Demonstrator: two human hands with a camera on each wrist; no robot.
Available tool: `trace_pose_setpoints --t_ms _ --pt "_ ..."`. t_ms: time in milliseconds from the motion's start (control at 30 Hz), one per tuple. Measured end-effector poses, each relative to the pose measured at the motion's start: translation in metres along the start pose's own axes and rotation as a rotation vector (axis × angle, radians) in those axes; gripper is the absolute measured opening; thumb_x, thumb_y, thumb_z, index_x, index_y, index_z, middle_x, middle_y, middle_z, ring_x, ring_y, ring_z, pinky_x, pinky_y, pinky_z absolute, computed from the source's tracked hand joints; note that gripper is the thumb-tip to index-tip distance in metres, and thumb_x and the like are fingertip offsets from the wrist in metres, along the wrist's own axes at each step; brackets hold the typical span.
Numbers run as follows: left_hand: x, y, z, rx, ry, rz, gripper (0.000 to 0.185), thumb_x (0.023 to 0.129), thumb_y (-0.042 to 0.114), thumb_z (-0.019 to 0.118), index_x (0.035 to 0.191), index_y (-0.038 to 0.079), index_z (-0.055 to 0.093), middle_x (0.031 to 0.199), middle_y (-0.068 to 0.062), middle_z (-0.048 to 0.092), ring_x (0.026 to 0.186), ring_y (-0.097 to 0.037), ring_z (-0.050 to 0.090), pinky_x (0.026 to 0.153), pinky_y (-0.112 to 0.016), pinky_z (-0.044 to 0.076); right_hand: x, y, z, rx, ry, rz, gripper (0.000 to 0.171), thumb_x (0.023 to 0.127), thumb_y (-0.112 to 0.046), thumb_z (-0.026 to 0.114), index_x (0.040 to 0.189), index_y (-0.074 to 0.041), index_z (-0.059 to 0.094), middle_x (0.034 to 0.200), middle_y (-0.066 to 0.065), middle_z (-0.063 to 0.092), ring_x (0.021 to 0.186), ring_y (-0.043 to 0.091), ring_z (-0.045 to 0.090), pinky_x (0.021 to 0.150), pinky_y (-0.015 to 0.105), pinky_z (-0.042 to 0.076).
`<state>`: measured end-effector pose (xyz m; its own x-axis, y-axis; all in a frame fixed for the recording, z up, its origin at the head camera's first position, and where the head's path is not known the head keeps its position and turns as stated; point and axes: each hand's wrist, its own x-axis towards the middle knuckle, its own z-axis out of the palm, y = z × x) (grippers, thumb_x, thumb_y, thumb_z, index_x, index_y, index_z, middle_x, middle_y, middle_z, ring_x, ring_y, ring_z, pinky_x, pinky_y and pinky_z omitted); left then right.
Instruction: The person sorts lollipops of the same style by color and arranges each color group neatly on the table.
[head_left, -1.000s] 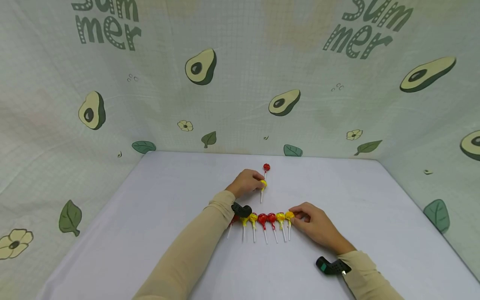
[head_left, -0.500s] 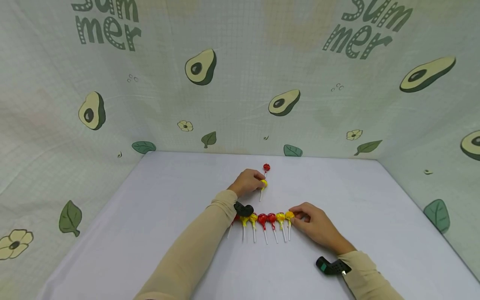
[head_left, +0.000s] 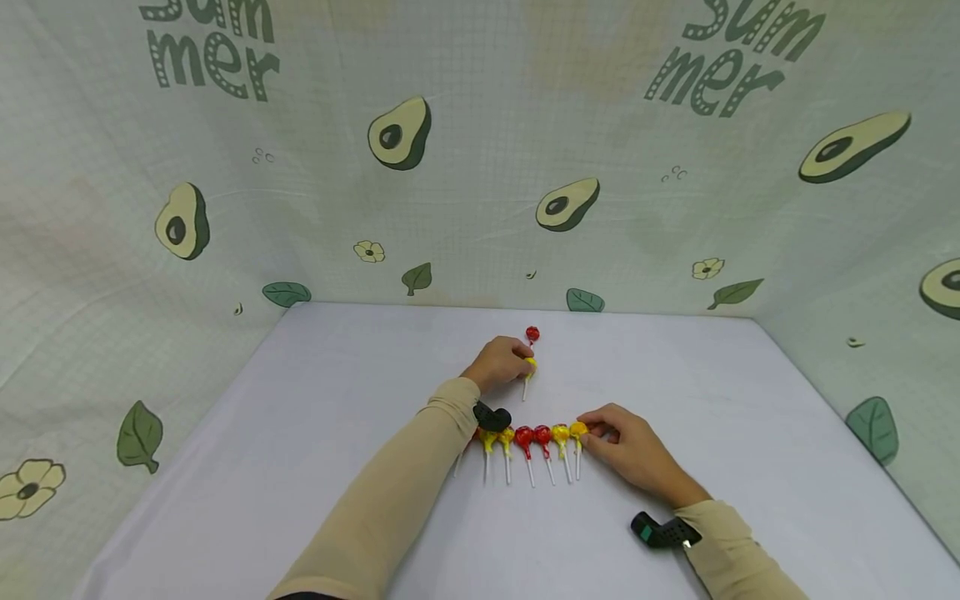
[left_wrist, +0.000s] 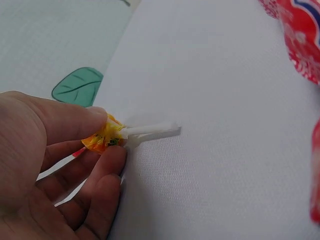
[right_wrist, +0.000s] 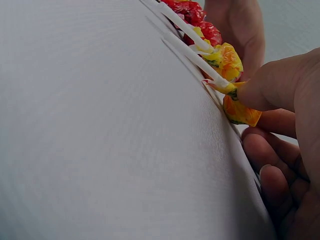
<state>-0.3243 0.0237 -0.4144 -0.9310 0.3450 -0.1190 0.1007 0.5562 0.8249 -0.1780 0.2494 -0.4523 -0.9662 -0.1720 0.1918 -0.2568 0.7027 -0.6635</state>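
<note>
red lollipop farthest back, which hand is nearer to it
Left. The left hand is just short of the red lollipop, to its left; the right hand sits farther down the head view, to its right.

Free passage is offered along the left and right edges of the tabletop [head_left: 750, 433] and at both far corners. The middle is blocked by a row of lollipops [head_left: 523, 436], bounded by the left sleeve [head_left: 390, 475] and right grip [head_left: 637, 450]; nearer the far edge, by the left grip [head_left: 498, 364] and a red lollipop [head_left: 532, 333].
</note>
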Motion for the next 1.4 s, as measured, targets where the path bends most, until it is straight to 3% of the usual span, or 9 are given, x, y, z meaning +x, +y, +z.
trace_pose_setpoints --t_ms 400,567,933,1400 --pt "0.0042 -0.0016 0.0046 0.023 0.019 -0.025 0.021 0.091 0.021 0.076 0.110 0.013 0.071 0.096 0.001 0.065 0.083 -0.014 0.060 0.075 -0.027 0.049 0.0004 0.0005 0.0006 0.000 0.005 0.000 0.023 0.090 -0.015 0.074 0.113 -0.018 0.072 0.095 -0.009 0.062 0.079 0.012 0.055 0.067 0.026 0.045" --pt "0.0046 -0.0009 0.0056 0.033 0.036 -0.029 0.020 0.090 0.020 0.076 0.108 0.013 0.071 0.096 0.001 0.065 0.083 -0.014 0.059 0.075 -0.027 0.049 0.0008 0.0011 -0.0005 -0.001 0.008 -0.026 0.023 0.091 -0.016 0.074 0.114 -0.017 0.072 0.095 -0.008 0.062 0.078 0.012 0.054 0.066 0.026 0.045" --pt "0.0038 -0.0012 0.0075 0.061 0.049 -0.022 0.020 0.089 0.022 0.077 0.106 0.014 0.072 0.098 0.002 0.065 0.088 -0.015 0.058 0.079 -0.029 0.049 -0.0001 -0.0004 0.0000 -0.002 -0.002 0.005 0.023 0.091 -0.016 0.074 0.114 -0.017 0.072 0.097 -0.008 0.063 0.081 0.012 0.056 0.068 0.026 0.046" --pt "0.0049 -0.0022 0.0028 0.018 0.013 -0.026 0.022 0.087 0.017 0.078 0.108 0.013 0.072 0.101 0.001 0.066 0.088 -0.016 0.059 0.079 -0.029 0.050 -0.0005 0.0002 0.0002 0.002 0.000 0.005 0.023 0.091 -0.015 0.073 0.113 -0.019 0.072 0.096 -0.009 0.062 0.080 0.012 0.055 0.068 0.026 0.046"
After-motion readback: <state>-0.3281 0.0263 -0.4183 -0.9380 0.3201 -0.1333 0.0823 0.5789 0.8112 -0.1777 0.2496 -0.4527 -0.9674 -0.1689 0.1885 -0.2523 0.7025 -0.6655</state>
